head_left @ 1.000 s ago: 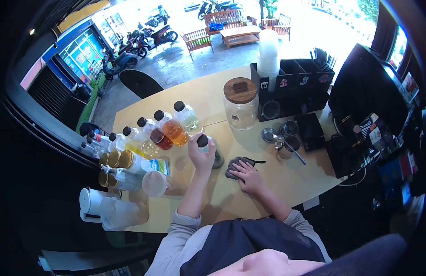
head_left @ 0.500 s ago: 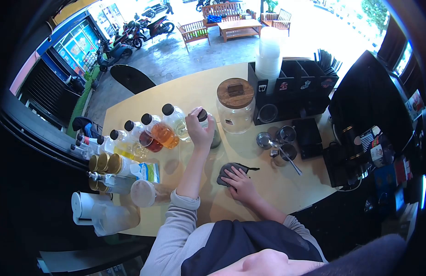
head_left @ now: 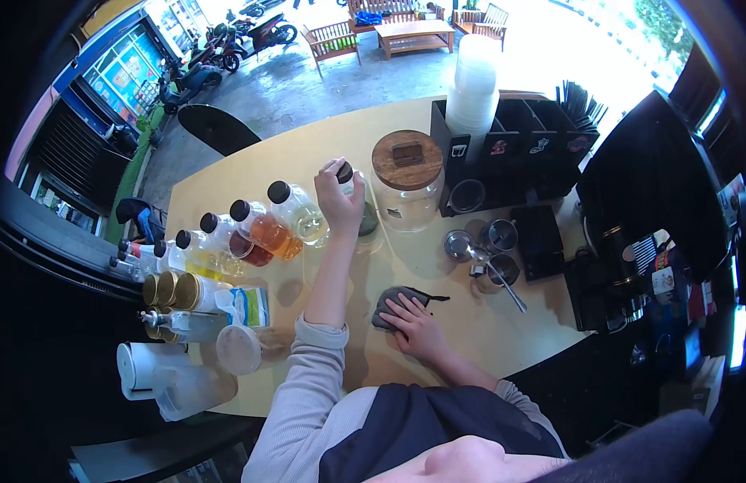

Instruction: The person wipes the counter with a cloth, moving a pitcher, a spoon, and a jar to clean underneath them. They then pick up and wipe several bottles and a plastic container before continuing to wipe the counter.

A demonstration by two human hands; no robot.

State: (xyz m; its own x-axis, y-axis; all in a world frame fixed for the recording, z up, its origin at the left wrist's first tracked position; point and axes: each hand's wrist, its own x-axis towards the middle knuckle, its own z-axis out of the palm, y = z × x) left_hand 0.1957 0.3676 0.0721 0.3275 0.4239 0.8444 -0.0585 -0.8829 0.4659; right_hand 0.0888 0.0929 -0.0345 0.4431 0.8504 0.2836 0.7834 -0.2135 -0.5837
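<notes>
My left hand [head_left: 339, 200] reaches to the far side of the wooden table [head_left: 324, 133], its fingers wrapped round the dark cap of a bottle with dark green contents [head_left: 368, 219]. That bottle stands at the right end of a row, beside a bottle of pale liquid [head_left: 305, 222]. My right hand [head_left: 418, 328] lies with fingers spread on a folded grey cloth [head_left: 389, 306] near the middle of the table. Right of the green bottle is a big glass jar [head_left: 408, 205] with a wooden lid.
Orange [head_left: 274, 235] and red [head_left: 245, 248] bottles, gold-lidded jars [head_left: 202, 291] and a white pitcher [head_left: 151, 361] line the left. A black organizer [head_left: 510, 173] with stacked cups [head_left: 473, 84], metal cups [head_left: 502, 235] and a long spoon [head_left: 510, 288] are at the right.
The view has shifted slightly, so most table items appear a little further left. My left hand remains on the capped bottle, and my right hand is still on the cloth.
</notes>
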